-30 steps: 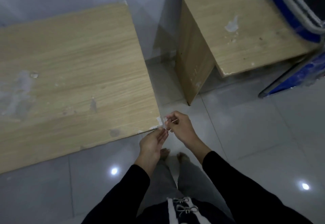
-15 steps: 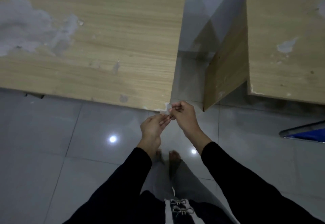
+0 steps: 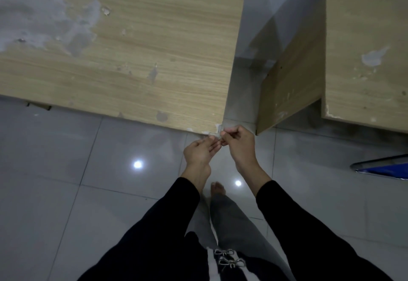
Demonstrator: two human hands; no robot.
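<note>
Just ahead of the hands, a broad wood-grain laminate counter [image 3: 132,60], its flat top scuffed and blotched with grey patches, ends in a chipped corner. A second counter [image 3: 364,38] stands off to their right over glossy grey floor tiles [image 3: 66,170]. At that corner the left hand [image 3: 199,151] and right hand [image 3: 239,144], fingers curled, each pinch a small translucent scrap of tape [image 3: 216,135]. It looks feather-light, limp and sticky, best taken by a free edge and peeled slowly lest it tear.
</note>
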